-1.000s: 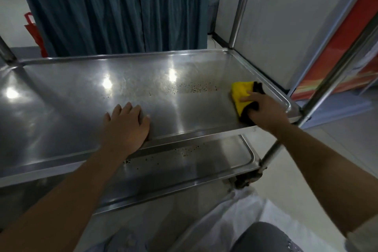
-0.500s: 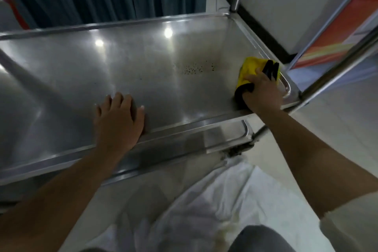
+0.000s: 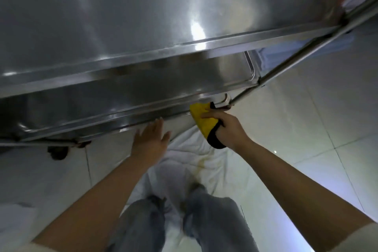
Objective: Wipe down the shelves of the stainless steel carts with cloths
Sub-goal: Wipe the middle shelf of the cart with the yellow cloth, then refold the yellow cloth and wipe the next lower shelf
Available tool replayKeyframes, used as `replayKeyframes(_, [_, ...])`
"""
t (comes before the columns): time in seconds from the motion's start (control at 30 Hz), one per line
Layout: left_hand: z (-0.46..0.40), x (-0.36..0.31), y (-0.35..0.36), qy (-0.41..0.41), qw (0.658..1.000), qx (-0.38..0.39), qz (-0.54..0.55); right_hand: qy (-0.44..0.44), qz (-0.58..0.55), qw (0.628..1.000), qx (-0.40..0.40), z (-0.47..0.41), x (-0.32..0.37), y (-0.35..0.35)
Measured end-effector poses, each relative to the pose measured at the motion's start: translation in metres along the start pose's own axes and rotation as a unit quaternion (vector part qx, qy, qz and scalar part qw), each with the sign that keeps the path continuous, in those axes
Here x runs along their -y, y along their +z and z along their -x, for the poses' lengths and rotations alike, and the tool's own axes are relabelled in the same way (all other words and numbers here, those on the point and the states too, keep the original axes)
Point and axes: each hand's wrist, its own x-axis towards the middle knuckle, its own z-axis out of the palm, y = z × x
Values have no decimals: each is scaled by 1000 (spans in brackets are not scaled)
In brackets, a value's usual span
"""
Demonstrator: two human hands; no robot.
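The stainless steel cart's top shelf fills the upper view, with the middle shelf and the lowest shelf's front rim stepped below it. My right hand grips a yellow cloth with a black edge just in front of the lowest shelf's right corner. My left hand is off the cart, fingers straight and spread, its fingertips near the lowest shelf's front rim.
A white cloth sheet lies on the tiled floor under my legs in grey jeans. A cart caster stands at the lower left. The cart's right post slants down to the shelf corner.
The view rose and tilted down, so the top shelf now fills the frame. Both hands left the middle shelf and came out in front of the cart, the right still holding the cloth.
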Motion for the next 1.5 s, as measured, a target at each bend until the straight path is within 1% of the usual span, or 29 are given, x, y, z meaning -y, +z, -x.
replayKeyframes(0.03, [17, -6, -8, 18, 999, 12, 40, -14, 21, 1000, 1, 22, 14, -8])
replayKeyframes(0.07, [33, -13, -22, 28, 994, 22, 99, 3, -12, 1000, -2, 39, 33, -11])
replayKeyframes(0.1, [49, -19, -37, 34, 988, 29, 150, 3, -26, 1000, 8, 56, 51, -18])
replayKeyframes(0.13, [63, -24, -53, 45, 981, 37, 183, 11, -67, 997, 28, 73, 70, -26])
replayKeyframes(0.2, [89, -36, -87, 72, 973, 54, 211, 9, -126, 992, 17, 101, 118, -44])
replayKeyframes(0.27, [113, -47, -127, 100, 959, 46, 261, -6, -170, 985, 18, 127, 166, -63])
replayKeyframes(0.37, [147, -67, -189, 179, 904, 56, 383, -56, -173, 983, 14, 159, 234, -88])
replayKeyframes(0.43, [164, -84, -228, 236, 871, 51, 428, -86, -187, 979, -5, 179, 273, -109])
replayKeyframes(0.47, [171, -93, -247, 260, 861, 39, 435, -101, -199, 975, -14, 189, 291, -121])
replayKeyframes(0.53, [183, -113, -285, 302, 857, 14, 418, -131, -221, 966, -26, 208, 319, -146])
replayKeyframes(0.6, [193, -141, -321, 333, 861, -10, 385, -150, -223, 963, -35, 227, 335, -175])
replayKeyframes(0.7, [211, -190, -359, 384, 857, -32, 342, -166, -148, 974, -53, 248, 339, -220])
replayKeyframes(0.77, [220, -226, -371, 409, 853, -46, 320, -176, -104, 978, -44, 258, 331, -250])
replayKeyframes(0.87, [224, -282, -377, 441, 855, -65, 266, -152, -80, 985, -27, 266, 308, -293])
replayKeyframes(0.93, [222, -321, -377, 456, 859, -68, 224, -167, -8, 985, -30, 267, 288, -324])
replayKeyframes(1.0, [219, -362, -375, 461, 863, -75, 194, -170, 27, 985, -25, 268, 271, -359])
replayKeyframes(1.07, [215, -406, -369, 464, 865, -77, 174, -164, 1, 986, -11, 272, 249, -399])
replayKeyframes(1.13, [213, -433, -364, 463, 868, -73, 161, -151, -68, 986, -11, 275, 238, -426])
replayKeyframes(1.2, [210, -468, -356, 465, 873, -80, 127, -138, -160, 976, -47, 277, 223, -457])
replayKeyframes(1.23, [208, -484, -353, 466, 873, -87, 110, -127, -180, 972, -79, 276, 218, -471])
replayKeyframes(1.3, [204, -511, -347, 463, 877, -96, 89, -89, -143, 977, -127, 268, 207, -493])
replayKeyframes(1.37, [194, -534, -342, 453, 883, -94, 80, -53, -78, 985, -142, 256, 199, -508])
replayKeyframes(1.43, [181, -554, -338, 451, 888, -77, 53, -46, -39, 983, -170, 240, 191, -518])
replayKeyframes(1.5, [162, -572, -336, 443, 894, -66, 22, -50, -32, 979, -196, 222, 181, -531])
